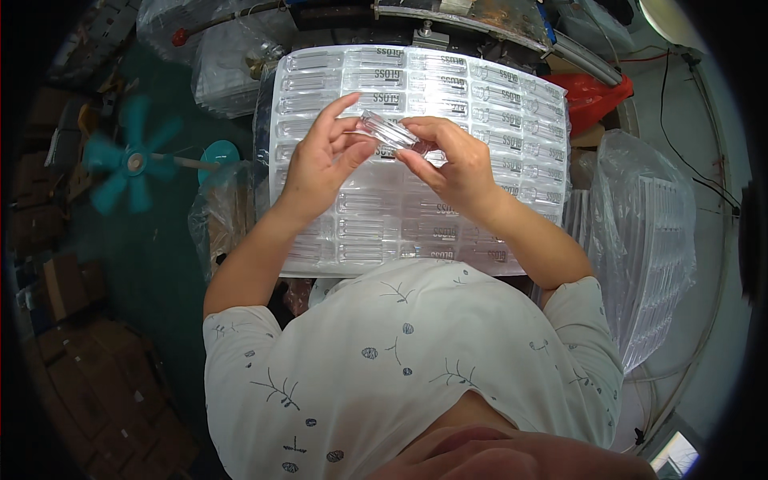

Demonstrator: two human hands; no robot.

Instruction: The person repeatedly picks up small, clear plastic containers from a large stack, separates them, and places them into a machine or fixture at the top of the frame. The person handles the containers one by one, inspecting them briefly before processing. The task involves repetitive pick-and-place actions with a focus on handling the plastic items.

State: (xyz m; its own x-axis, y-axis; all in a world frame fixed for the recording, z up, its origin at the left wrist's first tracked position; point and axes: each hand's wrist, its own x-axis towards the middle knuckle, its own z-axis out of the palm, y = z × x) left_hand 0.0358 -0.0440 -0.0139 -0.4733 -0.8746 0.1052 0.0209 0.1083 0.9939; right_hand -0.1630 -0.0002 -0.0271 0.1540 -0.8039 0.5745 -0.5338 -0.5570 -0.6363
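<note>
A small clear plastic tube point(394, 133) sits between both hands, held above the middle of a big clear plastic tray point(512, 104), tilted with one end up-left and the other down-right. Left hand point(320, 164) pinches the upper-left end, thumb and forefinger closed on it, other fingers loosely curled. Right hand point(452, 164) grips the lower-right end, fingers wrapped narrow round it, thumb underneath. Both hands nearly touch each other over the tube. The tray has rows of long moulded pockets, many holding clear tubes with dark printed labels; pockets on the left side look empty or unlabelled, hard to tell. Tray lies flat in front of the person, its near edge just at the white patterned shirt point(400, 360). Both forearms come in from the lower edge, bare. To the right of the tray, a clear plastic bag point(648, 240) with stacked clear trays inside, standing close beside it. Behind that, a red plastic thing point(592, 96), partly hidden. Left of the tray another crumpled clear bag point(216, 216), touching the tray's side. Further left a teal fan point(128, 164) on a stand, blades blurred. Brown cardboard boxes point(72, 296) line the far left and lower-left floor. Dark machine frame point(448, 16) along the top edge, behind the tray.
</note>
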